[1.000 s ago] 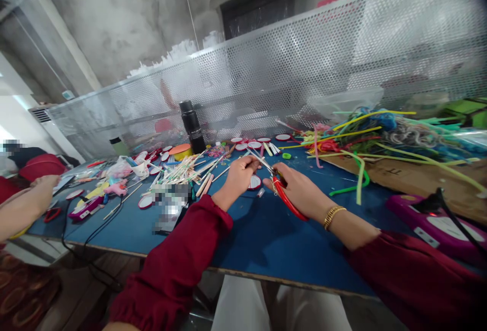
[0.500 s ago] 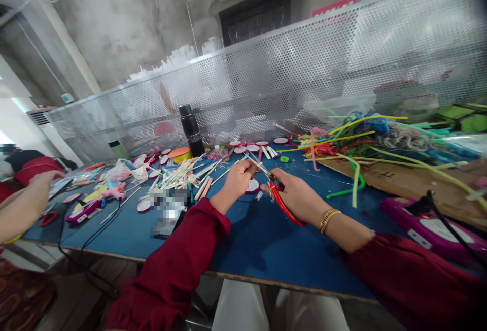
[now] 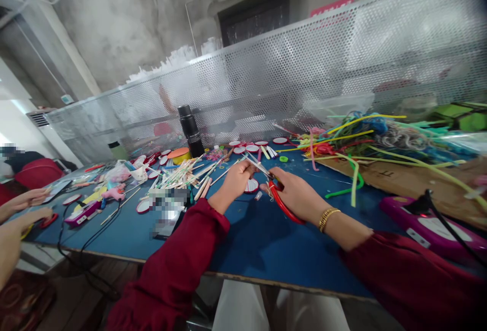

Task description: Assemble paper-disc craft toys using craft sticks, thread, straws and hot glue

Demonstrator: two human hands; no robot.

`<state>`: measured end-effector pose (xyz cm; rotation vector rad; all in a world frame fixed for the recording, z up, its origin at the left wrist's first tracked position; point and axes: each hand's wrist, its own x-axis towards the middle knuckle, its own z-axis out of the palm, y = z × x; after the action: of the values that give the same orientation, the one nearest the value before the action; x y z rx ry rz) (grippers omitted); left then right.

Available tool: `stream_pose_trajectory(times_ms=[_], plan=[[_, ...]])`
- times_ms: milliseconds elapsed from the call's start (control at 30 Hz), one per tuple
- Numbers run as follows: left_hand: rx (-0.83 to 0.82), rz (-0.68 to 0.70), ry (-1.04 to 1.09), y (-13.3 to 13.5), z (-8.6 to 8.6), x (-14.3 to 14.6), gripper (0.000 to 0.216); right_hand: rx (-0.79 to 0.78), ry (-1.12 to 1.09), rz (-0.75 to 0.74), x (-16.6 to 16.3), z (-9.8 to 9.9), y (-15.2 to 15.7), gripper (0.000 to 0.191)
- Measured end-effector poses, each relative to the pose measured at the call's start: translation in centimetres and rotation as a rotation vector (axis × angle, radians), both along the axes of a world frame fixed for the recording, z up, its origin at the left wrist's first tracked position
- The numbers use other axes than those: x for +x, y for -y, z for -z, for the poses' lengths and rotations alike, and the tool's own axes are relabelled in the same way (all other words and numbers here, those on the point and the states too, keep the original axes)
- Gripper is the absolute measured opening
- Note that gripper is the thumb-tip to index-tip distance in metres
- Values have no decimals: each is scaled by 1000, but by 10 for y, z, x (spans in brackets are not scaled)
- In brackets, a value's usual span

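Red-handled scissors [image 3: 282, 205] are gripped in my right hand [image 3: 299, 193], which wears a gold bracelet. Their blades point away and left, reaching the fingertips of my left hand [image 3: 236, 179]. Its thumb and fingers are pinched together beside the blades; whatever is between them is too small or hidden to name. Under and between the hands lies a round white disc with a red rim [image 3: 251, 186]. A small pale piece [image 3: 258, 196] rests on the blue table [image 3: 258, 250] just below the scissors.
Left of my hands are a pile of thin sticks [image 3: 178, 174], a black bottle [image 3: 191, 130] and a purple device [image 3: 82, 213]. Pipe cleaners [image 3: 355, 184] and yarn lie on cardboard at right, near another purple device [image 3: 429, 229]. A co-worker's hands [image 3: 28, 200] are at far left.
My hands and the scissors stay almost in place. At far left, the co-worker's raised arm has come down, and two hands now show, one at a red-handled tool.
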<state>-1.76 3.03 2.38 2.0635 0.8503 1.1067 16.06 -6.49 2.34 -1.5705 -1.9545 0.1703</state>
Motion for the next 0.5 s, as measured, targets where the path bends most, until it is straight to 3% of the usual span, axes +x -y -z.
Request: stream_pose_trajectory(times_ms=[133,200,367,500], plan=[[71,-47,-2,-3,-7,-10,24,74,12,-6,6,-2,-3,39],[81,-59,4,-3,-12,-15,25,58,6,71,12,-5,-6,43],[44,-8,-14,3,-16,-16,25,-226,210,437,36,-6,-18,70],[24,62,-106,11,-13,-11,31,-360,373,340,48,-3,-23,55]])
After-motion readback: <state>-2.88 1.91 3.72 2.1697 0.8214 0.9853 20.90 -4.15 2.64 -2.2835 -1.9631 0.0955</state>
